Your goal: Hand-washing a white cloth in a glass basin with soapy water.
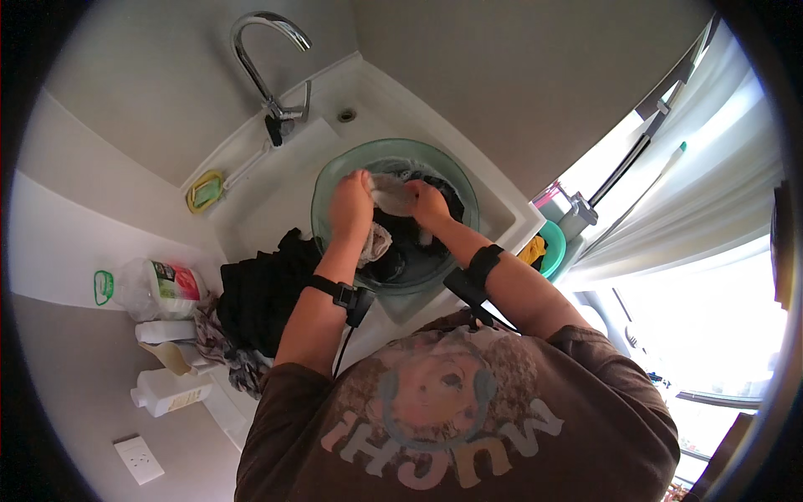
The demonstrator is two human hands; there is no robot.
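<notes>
My left hand (352, 199) and my right hand (430, 202) grip opposite ends of a small light-coloured cloth (393, 194), stretched between them over a green plastic basin (396, 145). Dark wet cloth (408, 231) lies in the basin's sudsy water, below my hands. A bunched pale cloth (376, 243) rests by the basin's near left side, under my left wrist. The fingertips of both hands are partly hidden by the cloth and the hands themselves.
The basin stands in a white sink (502, 207) with a chrome faucet (270, 69) at the back left. Black clothes (266, 298) lie heaped at left, beside plastic bottles (169, 288). A soap dish (204, 191) sits on the sink's ledge. A turquoise basin (553, 250) is at right.
</notes>
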